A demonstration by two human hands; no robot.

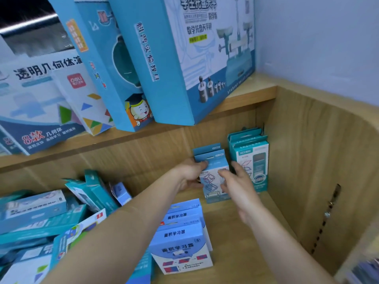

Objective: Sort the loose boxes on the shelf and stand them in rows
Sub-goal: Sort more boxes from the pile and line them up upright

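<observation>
Teal and blue cardboard lies in a loose pile (41,218) at the left of the wooden shelf (256,232). Its boxes are flat, tilted and overlapping, with none stood up, and this looks like the larger share of the work left. At the middle front, a short row of blue-and-white boxes (182,238) already stands upright, one behind another. Beyond it, the left hand (188,175) has its grip clamped on the left edge of a hang-tab box (213,181), which stands on the shelf floor in front of a matching box (207,148). The right hand (238,181) meets the same box from the right. Blur makes this uncertain, but its grip seems closed on the box's front and side. Just beside it, in the back right corner, a row of teal boxes (250,160) stands against the side wall. Three rows are begun, so I judge the task under halfway.
</observation>
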